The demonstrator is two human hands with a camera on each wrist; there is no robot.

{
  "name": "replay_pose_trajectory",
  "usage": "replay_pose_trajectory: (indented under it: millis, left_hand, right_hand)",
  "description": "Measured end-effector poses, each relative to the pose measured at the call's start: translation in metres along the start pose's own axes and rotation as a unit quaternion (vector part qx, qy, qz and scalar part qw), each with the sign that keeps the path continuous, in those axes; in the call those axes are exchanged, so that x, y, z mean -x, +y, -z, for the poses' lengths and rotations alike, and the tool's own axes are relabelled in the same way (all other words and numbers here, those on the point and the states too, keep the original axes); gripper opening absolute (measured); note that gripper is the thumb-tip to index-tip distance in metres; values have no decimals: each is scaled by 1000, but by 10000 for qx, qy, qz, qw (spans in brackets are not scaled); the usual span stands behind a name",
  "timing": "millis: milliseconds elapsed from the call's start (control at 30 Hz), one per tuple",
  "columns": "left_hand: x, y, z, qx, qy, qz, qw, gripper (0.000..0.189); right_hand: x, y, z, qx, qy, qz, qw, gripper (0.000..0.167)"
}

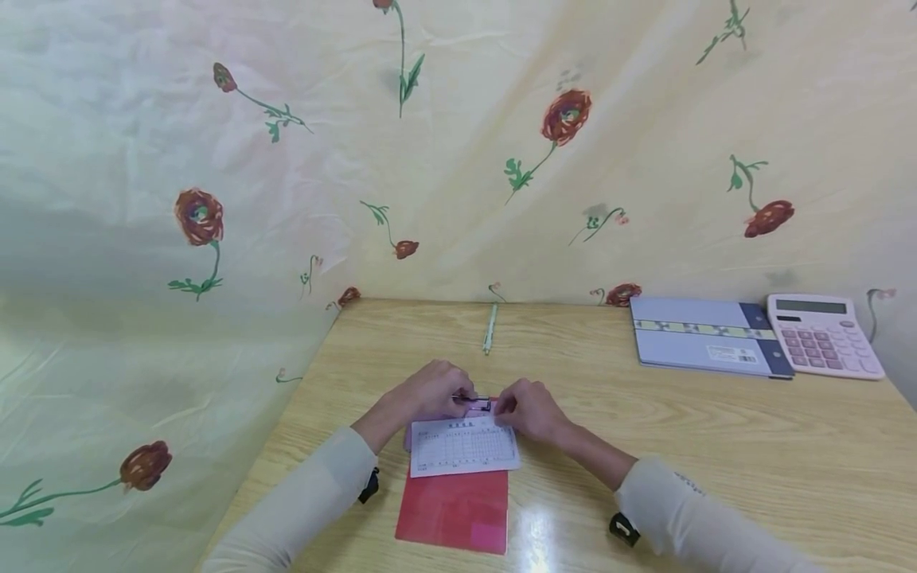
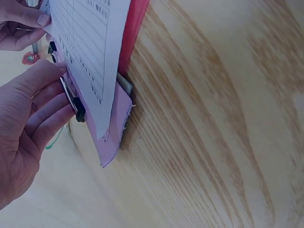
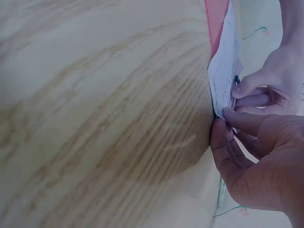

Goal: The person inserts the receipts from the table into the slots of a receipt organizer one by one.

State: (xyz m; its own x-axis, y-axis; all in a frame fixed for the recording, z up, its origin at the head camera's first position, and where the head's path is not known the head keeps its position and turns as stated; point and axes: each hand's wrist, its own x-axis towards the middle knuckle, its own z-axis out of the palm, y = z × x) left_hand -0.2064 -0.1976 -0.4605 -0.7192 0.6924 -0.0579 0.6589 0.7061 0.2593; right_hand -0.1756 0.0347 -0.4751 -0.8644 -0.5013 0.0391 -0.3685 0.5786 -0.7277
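A white printed form (image 1: 464,447) lies across the upper part of a red board (image 1: 454,509) on the table. Under the form, a pink sheet (image 2: 114,147) sticks out with a ragged edge. At the board's top edge is a metal clip with black ends (image 2: 78,111). My left hand (image 1: 438,388) pinches the clip, thumb above and fingers behind it. Close by on the right, my right hand (image 1: 530,410) pinches the form's upper right corner between thumb and fingers. In the right wrist view, the fingertips (image 3: 227,114) of this hand cover that corner.
A pale pen (image 1: 490,329) lies beyond my hands near the wall. At the back right are a blue-grey folder (image 1: 688,350) and a white calculator with pink keys (image 1: 824,338). Flower-patterned cloth (image 1: 458,159) hangs behind the wooden table (image 1: 609,493) and along its left side.
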Motion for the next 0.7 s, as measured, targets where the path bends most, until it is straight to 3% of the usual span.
replay_pose_trajectory:
  millis: [467,700]
  left_hand:
    - [-1,3,-1,49,-33,-9,10000,20]
    - [-1,-2,-3,-91,-66,24,9999,26]
  right_hand:
    - [-5,7,-5,-178,106,-121,9997,11]
    - [-11,4,-6,-167,-43,-497,9986,16]
